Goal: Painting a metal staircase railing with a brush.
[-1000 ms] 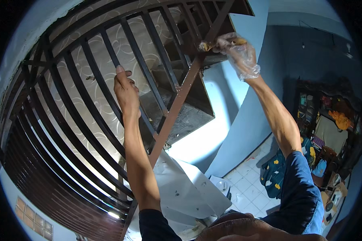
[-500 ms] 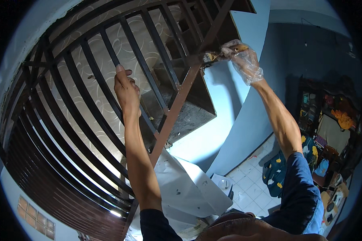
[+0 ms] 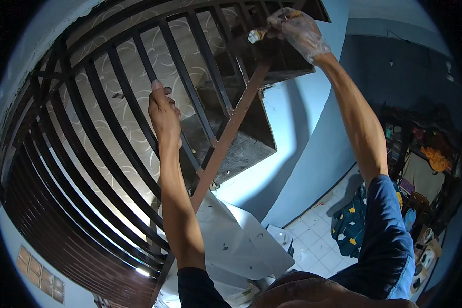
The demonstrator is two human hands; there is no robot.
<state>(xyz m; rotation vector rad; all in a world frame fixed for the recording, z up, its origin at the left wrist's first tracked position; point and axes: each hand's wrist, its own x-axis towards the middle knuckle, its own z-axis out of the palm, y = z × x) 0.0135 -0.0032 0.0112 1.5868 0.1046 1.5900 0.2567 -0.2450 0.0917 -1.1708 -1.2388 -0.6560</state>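
My left hand (image 3: 164,115) is wrapped round a dark upright bar (image 3: 146,59) of the metal stair railing, thumb pointing up along it. Higher up and to the right, my right hand (image 3: 302,35) wears a clear plastic glove and grips a paintbrush (image 3: 257,35). Pale, paint-smeared bristles point left, close to the railing bars; whether they touch is unclear. Most of the handle is hidden in the glove. Below the brush runs a slanting bottom rail (image 3: 230,124), reddish brown and smooth along its lower stretch.
Dark stair steps (image 3: 241,154) rise behind the slanting rail. A light blue wall (image 3: 297,113) lies to their right. White sheeting (image 3: 231,236) hangs below, near a tiled floor (image 3: 318,241). Shelves crowded with household things (image 3: 421,169) stand at the far right.
My right hand has moved up and slightly left with the paintbrush, lifting the bristles off the slanting rail's level. My left hand stays on the same bar.
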